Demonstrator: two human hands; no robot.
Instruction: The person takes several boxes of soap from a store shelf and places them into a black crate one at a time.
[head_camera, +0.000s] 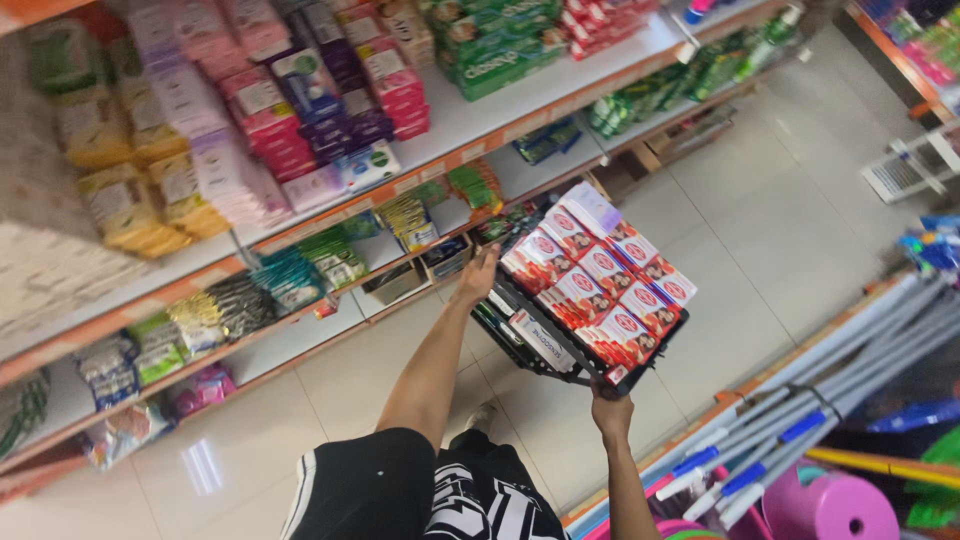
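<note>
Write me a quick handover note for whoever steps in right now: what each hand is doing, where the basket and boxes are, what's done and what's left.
Left hand: grips the far edge of the black plastic basket, beside the shelves.
Right hand: holds the basket's near corner from below.
The basket is held tilted in the air above the tiled floor.
Red-and-white rectangular boxes fill the basket in rows; more cartons lie beneath them.
Done: basket loaded and lifted.
Left: no box is out of the basket yet; neither hand is free.
</note>
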